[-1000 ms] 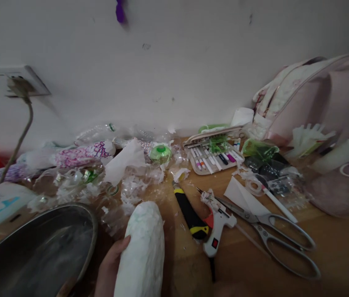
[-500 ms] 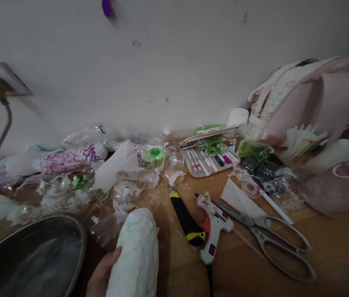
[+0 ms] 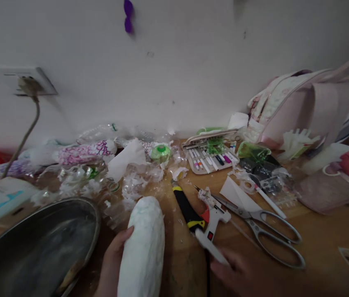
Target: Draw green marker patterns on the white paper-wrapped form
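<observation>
My left hand (image 3: 112, 260) grips a long, rounded white form (image 3: 143, 247) with a bumpy, papery surface, held upright at the bottom middle. The thumb lies along its left side and the other fingers are hidden. At the lower right, my right hand (image 3: 239, 270), blurred by motion, pinches a slim white pen-like stick (image 3: 211, 247). Its tip overlaps the handle end of a black-and-yellow utility knife (image 3: 186, 206) and part of a white glue gun (image 3: 216, 218). Big metal scissors (image 3: 259, 220) lie just beyond that hand, against a folded white paper (image 3: 240, 198).
A dark metal basin (image 3: 95, 231) stands at the lower left beside a tissue pack (image 3: 4, 198). Crumpled clear plastic (image 3: 137, 181) litters the back. An open pen case (image 3: 211, 161), a pink backpack (image 3: 304, 107) and a plugged-in cord (image 3: 26, 140) are near the wall.
My right hand has come into view from below with the white stick. The white form, still in my left hand, has risen slightly. The camera view has shifted left and up.
</observation>
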A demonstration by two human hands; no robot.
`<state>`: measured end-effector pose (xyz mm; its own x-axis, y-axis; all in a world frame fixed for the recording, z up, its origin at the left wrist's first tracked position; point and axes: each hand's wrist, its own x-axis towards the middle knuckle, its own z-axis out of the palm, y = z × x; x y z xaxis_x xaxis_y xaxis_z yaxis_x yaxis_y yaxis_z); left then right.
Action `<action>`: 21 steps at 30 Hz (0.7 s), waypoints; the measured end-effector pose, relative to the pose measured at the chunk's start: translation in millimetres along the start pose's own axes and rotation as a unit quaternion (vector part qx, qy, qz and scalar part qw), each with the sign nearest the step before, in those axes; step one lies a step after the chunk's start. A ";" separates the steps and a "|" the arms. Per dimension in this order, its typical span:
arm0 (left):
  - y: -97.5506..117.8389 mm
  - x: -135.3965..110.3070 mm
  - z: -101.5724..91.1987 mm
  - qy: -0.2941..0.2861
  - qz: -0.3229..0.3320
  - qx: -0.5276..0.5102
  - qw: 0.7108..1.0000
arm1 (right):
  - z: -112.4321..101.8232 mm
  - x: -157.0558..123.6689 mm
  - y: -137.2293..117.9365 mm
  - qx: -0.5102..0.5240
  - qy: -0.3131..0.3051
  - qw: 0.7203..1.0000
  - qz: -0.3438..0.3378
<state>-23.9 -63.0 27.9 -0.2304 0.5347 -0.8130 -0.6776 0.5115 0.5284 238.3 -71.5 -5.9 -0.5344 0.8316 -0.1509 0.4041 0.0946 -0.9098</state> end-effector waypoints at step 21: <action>-2.1 -6.8 1.8 -0.056 -0.022 -0.012 0.998 | -105.2 106.0 -27.2 -0.489 0.189 0.852 0.006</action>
<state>-19.7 -66.5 32.8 -0.1217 0.5838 -0.8028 -0.7023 0.5209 0.4853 248.8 71.7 43.6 -0.3235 0.9350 0.1454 0.9316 0.3416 -0.1240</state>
